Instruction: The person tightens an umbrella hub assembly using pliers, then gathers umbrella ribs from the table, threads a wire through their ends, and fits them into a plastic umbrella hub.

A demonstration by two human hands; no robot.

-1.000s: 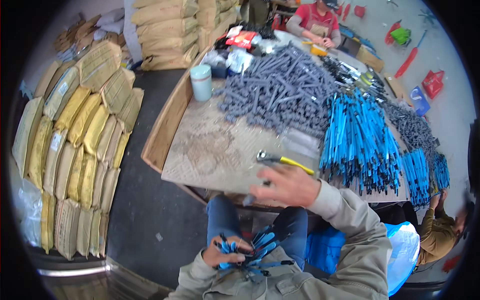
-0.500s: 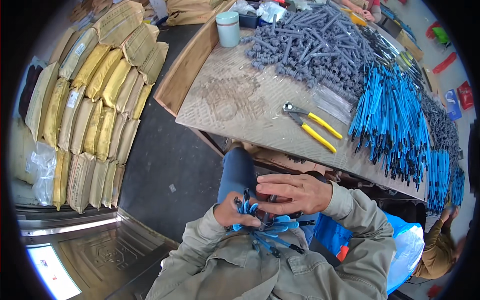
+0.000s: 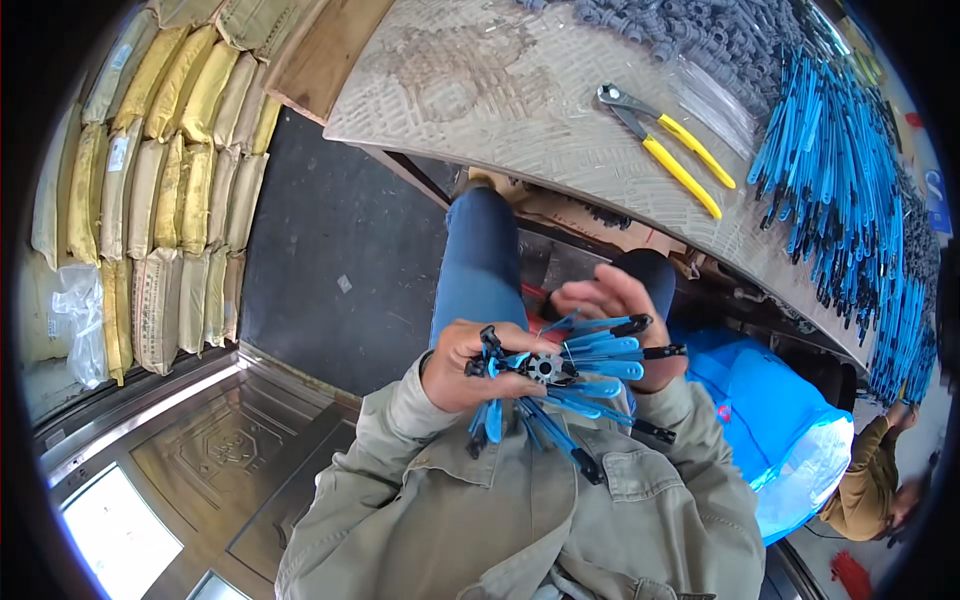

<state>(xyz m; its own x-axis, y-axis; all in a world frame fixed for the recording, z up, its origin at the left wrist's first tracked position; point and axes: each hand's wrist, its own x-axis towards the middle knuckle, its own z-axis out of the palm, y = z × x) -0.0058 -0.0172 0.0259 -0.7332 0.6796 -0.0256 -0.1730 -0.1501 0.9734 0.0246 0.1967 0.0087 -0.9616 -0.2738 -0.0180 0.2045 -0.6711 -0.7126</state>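
Observation:
My left hand (image 3: 480, 362) is closed on a bundle of blue plastic arms with black tips (image 3: 608, 368). They fan out from a round, notched dark hub (image 3: 544, 369), which faces up just beside my thumb. Several arms spread to the right and downward over my jacket. Beyond them, my right hand (image 3: 618, 298) is lifted and somewhat blurred, its fingers stretched out and holding nothing visible. Part of that hand is hidden behind the blue arms.
Yellow-handled pliers (image 3: 672, 150) lie on the worn table (image 3: 450, 110). Grey plastic parts (image 3: 690, 30), clear thin strips (image 3: 712, 105) and a heap of blue arms (image 3: 830, 170) also lie there. Stacked sacks (image 3: 160, 190) stand left; a blue bag (image 3: 760, 400) is right, near another person (image 3: 868, 470).
My right hand has come away from the hub and moved up and back, its fingers now extended. The hub now shows, its arms fanning rightward. The view has tipped downward.

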